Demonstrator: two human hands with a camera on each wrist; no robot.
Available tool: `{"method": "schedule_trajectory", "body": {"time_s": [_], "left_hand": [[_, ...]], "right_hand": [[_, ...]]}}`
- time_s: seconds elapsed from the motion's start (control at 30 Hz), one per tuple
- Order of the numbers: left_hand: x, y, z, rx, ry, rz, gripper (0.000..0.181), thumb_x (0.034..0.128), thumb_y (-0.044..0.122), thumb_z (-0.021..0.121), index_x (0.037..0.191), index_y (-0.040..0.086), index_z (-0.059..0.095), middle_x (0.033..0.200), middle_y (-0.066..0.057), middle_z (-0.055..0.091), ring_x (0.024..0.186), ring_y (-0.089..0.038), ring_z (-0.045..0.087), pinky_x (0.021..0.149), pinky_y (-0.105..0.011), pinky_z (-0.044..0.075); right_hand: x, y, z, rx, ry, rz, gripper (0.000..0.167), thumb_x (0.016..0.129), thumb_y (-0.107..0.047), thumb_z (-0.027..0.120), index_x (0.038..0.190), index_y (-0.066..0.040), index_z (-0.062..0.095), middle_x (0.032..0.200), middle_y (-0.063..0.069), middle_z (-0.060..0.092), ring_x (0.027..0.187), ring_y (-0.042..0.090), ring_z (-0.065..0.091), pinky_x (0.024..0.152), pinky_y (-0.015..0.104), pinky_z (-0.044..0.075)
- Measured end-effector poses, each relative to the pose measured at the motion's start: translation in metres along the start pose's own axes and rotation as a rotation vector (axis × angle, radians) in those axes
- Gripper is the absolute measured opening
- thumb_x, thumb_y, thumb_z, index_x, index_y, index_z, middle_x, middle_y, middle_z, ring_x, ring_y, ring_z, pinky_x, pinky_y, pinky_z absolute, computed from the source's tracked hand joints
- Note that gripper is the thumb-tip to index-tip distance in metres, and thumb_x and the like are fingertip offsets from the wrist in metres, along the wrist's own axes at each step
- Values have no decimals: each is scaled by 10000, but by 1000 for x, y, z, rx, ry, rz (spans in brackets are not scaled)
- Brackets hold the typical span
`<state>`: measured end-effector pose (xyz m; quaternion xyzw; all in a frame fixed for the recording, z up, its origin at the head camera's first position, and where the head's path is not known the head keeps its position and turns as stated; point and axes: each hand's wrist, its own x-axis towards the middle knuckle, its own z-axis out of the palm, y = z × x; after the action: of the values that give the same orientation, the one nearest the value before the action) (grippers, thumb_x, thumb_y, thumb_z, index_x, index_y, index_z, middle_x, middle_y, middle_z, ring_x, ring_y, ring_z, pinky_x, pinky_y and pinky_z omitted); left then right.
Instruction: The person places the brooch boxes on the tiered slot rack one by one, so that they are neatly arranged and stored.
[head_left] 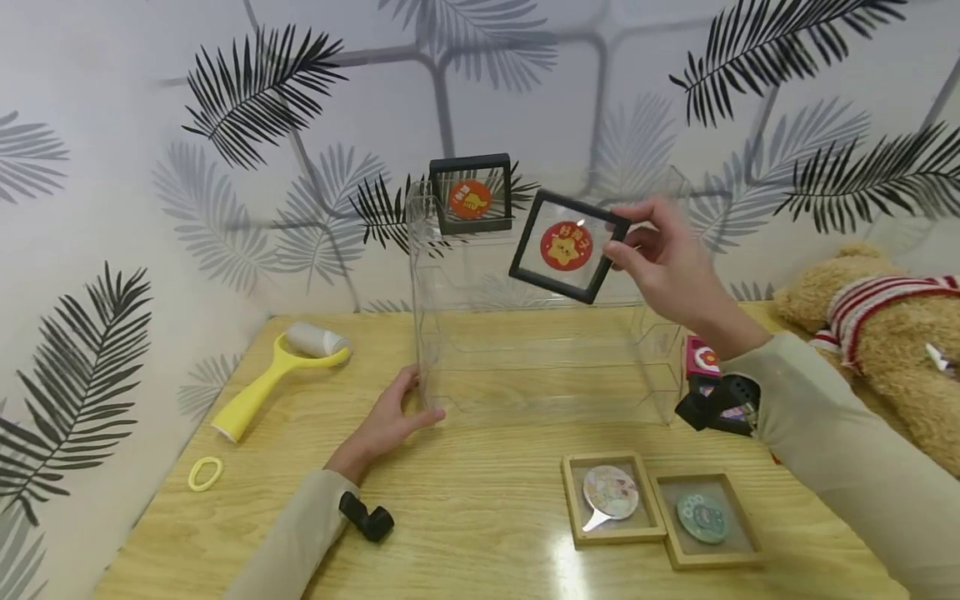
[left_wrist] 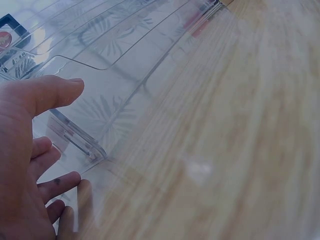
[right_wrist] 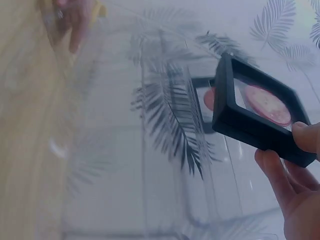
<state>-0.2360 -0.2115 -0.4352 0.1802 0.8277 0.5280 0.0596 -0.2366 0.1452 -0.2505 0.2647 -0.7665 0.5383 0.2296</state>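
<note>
My right hand [head_left: 667, 262] pinches the corner of a black square display frame [head_left: 553, 287] between thumb and fingers. Inside its clear window sits a red round badge [head_left: 566, 246] with a yellow star. The frame is tilted, held up before the upper part of a clear acrylic display rack [head_left: 543, 354]. On the rack's top tier, at the left, stands another black frame [head_left: 471, 227] with a red and yellow badge. Beside the rack's lower left corner is my left hand [head_left: 386, 425], thumb extended and fingers loosely bent; whether it touches the rack I cannot tell.
Two wooden frames with badges, a left one [head_left: 651, 479] and a right one [head_left: 681, 557], lie at the front right. A yellow-handled lint roller [head_left: 258, 400] and a yellow ring [head_left: 193, 477] lie left. Right are a pink frame [head_left: 692, 358] and a teddy bear [head_left: 892, 358].
</note>
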Motion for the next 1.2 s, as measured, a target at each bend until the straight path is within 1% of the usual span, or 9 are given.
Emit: {"method": "schedule_trajectory", "body": {"time_s": [0.13,0.3,0.47,0.7,0.8,0.93,1.03,1.13,1.2], "left_hand": [[4,1,2,-4,-14,14,718,880,173,702,1474,88,307,1472,-219,390,1384,-368,337,1134,-555,233],[3,-1,3,-4,-10,11,714,878,153,701,1472,85,310,1473,-225,389,1381,-370,340,1130,-559,239],[0,-3,4,-3,-1,0,716,879,158,702,1472,80,309,1479,-225,380,1384,-370,335,1129,-560,241],[-5,-5,5,1,-5,4,715,876,171,707,1464,68,314,1456,-229,403,1366,-378,356,1124,-560,250],[-6,-4,4,-2,2,12,716,871,148,711,1460,53,315,1446,-233,412,1357,-384,365,1117,-567,255],[-1,-2,3,-9,0,33,723,870,145,712,1467,65,313,1447,-230,415,1361,-376,364,1120,-563,251],[2,-1,3,-5,-3,31,721,876,155,707,1472,77,310,1451,-225,412,1367,-369,357,1126,-560,244],[0,0,2,5,3,14,718,878,152,703,1472,74,308,1454,-229,407,1369,-372,352,1126,-565,239],[-2,0,2,13,5,2,715,880,154,700,1471,72,307,1461,-230,398,1374,-373,345,1126,-569,237]], "right_hand": [[24,-2,-13,-84,108,5,246,894,62,608,1125,103,534,927,-97,625,706,-60,630,689,105,510],[52,-3,-22,-251,182,16,192,917,-73,633,1076,29,602,1096,114,678,679,-126,615,699,103,515],[71,-1,-26,-362,201,27,235,903,-135,665,1072,23,623,1109,170,682,675,-172,571,664,75,481],[78,4,-28,-468,170,40,224,896,-138,678,1030,36,632,1087,168,690,683,-219,509,621,55,418],[81,6,-27,-507,142,47,211,895,-143,681,1024,21,645,1085,142,696,758,-119,613,636,50,419],[84,9,-27,-561,113,49,190,894,-138,683,997,18,649,1068,137,701,804,-26,664,615,40,396],[86,11,-28,-587,70,85,192,902,-141,675,1004,18,643,1080,156,695,860,62,698,609,51,397],[87,12,-27,-585,13,140,245,914,-154,661,1097,5,629,1141,164,675,1001,256,689,719,131,499],[86,12,-27,-565,-9,177,344,911,-171,666,1207,-14,587,1211,157,647,1056,291,663,831,236,538]]}}
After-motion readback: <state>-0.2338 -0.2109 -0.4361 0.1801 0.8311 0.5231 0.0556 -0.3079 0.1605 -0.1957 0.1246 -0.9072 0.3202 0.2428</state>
